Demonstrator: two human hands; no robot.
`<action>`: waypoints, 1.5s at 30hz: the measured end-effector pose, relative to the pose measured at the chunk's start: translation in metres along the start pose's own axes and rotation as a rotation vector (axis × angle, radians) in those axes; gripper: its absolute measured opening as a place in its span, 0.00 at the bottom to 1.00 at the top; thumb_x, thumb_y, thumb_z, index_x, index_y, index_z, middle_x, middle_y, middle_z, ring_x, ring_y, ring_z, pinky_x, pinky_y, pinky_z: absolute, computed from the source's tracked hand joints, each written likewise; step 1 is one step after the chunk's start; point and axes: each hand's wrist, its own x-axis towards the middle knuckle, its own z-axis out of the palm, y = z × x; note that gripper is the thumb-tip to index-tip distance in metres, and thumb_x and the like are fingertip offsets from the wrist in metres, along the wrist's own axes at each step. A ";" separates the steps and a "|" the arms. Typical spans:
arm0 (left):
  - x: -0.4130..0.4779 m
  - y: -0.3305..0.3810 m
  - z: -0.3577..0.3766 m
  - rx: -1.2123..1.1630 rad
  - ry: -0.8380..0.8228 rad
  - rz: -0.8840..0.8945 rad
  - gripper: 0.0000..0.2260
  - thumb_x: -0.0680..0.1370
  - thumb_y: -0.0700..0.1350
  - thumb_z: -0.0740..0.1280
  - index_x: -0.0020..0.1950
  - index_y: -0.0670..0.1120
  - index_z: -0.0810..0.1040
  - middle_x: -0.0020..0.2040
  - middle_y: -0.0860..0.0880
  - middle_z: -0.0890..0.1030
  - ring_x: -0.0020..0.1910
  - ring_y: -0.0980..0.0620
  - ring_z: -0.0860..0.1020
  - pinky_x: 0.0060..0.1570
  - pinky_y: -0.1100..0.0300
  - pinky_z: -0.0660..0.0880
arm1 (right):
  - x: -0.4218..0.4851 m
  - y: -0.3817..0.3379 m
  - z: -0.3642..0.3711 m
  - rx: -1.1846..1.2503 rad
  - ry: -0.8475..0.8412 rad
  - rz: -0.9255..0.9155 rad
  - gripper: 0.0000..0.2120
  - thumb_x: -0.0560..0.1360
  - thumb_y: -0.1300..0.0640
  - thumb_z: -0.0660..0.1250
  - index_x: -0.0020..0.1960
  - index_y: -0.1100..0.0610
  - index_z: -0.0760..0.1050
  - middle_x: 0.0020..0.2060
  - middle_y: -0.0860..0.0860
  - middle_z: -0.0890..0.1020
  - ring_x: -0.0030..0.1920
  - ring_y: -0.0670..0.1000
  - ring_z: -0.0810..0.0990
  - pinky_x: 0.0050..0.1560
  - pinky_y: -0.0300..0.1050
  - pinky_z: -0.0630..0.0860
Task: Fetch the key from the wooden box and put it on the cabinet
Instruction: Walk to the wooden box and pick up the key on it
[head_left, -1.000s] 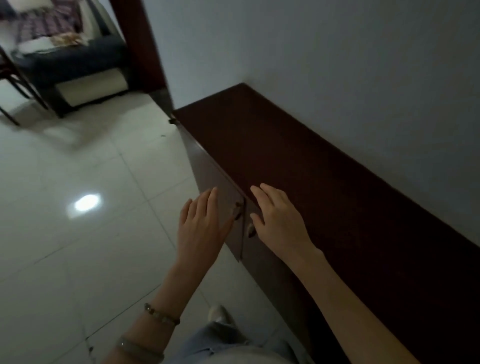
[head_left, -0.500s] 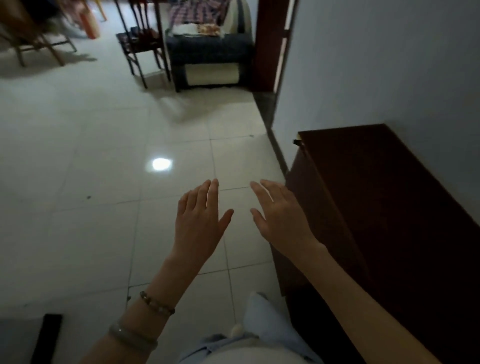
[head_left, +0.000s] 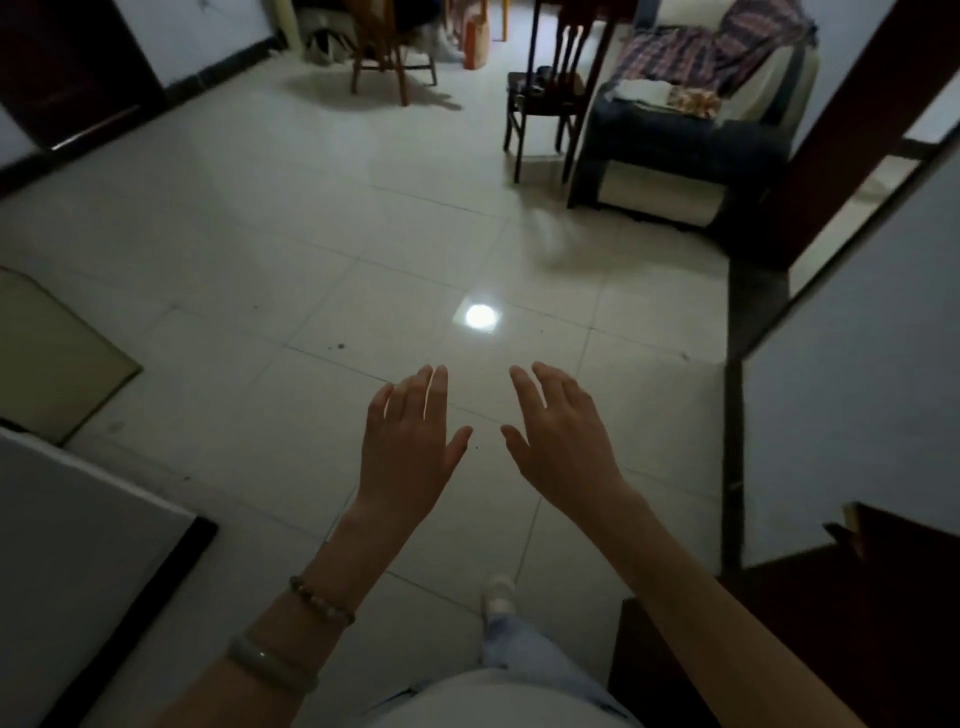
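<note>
Key and wooden box lie outside the head view; only the dark brown wooden cabinet (head_left: 883, 613) shows, at lower right. Left hand (head_left: 408, 447) and right hand (head_left: 563, 441) hover over pale floor tiles (head_left: 260, 312), fingers spread, holding nothing.

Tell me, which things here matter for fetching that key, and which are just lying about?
For the job: left hand and right hand, both open and empty; dark cabinet. No key or wooden box in view.

Just there: two chairs, sofa with blanket.
</note>
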 end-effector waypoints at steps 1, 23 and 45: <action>0.013 -0.003 0.003 0.008 -0.008 -0.031 0.30 0.73 0.53 0.69 0.67 0.36 0.68 0.62 0.36 0.76 0.60 0.39 0.74 0.61 0.45 0.69 | 0.016 0.005 0.003 0.002 -0.017 -0.025 0.30 0.74 0.54 0.67 0.70 0.62 0.59 0.67 0.65 0.68 0.67 0.63 0.65 0.67 0.56 0.63; 0.192 -0.166 0.056 0.050 -0.011 -0.561 0.31 0.77 0.55 0.63 0.72 0.38 0.60 0.71 0.37 0.66 0.68 0.40 0.66 0.68 0.45 0.60 | 0.323 -0.044 0.097 0.044 -0.144 -0.484 0.29 0.74 0.53 0.66 0.70 0.62 0.59 0.68 0.66 0.67 0.67 0.64 0.66 0.65 0.57 0.65; 0.386 -0.423 0.088 0.075 -0.053 -0.750 0.30 0.78 0.58 0.57 0.72 0.39 0.61 0.71 0.39 0.67 0.68 0.41 0.67 0.68 0.45 0.61 | 0.642 -0.192 0.185 0.130 -0.192 -0.633 0.29 0.75 0.52 0.65 0.70 0.61 0.59 0.68 0.65 0.66 0.68 0.64 0.65 0.66 0.58 0.64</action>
